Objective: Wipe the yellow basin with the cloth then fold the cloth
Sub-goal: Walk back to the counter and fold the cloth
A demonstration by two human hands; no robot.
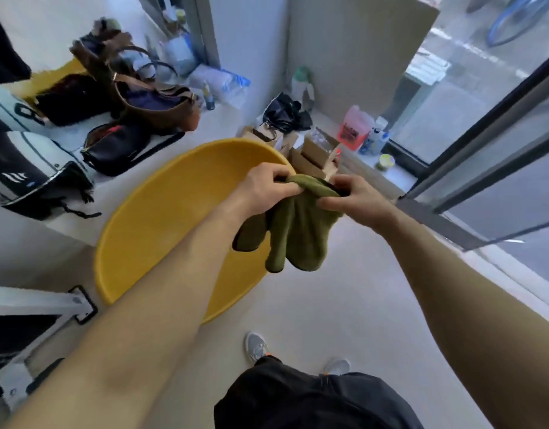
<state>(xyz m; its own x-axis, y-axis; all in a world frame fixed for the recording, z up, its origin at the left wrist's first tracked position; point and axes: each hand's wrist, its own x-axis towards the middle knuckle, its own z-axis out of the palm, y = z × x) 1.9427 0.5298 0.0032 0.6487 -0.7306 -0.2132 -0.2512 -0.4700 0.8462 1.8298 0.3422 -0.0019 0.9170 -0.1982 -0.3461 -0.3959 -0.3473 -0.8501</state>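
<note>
A big round yellow basin (161, 218) stands on the pale floor, its far rim near some cardboard boxes. An olive-green cloth (298, 233) hangs in the air over the basin's right side, bunched in loose folds. My left hand (267, 187) pinches the cloth's top edge on the left. My right hand (350, 196) pinches the same edge on the right. Both hands are close together, a little above the basin rim. The cloth's lower end dangles free and does not touch the basin.
Bags (149, 97) and dark pouches lie on the floor left of the basin. Cardboard boxes (313, 150), a black plastic bag (285, 113) and a pink jug (355, 126) stand behind it. A sliding glass door frame (471, 168) runs along the right. My shoes (256, 346) are below.
</note>
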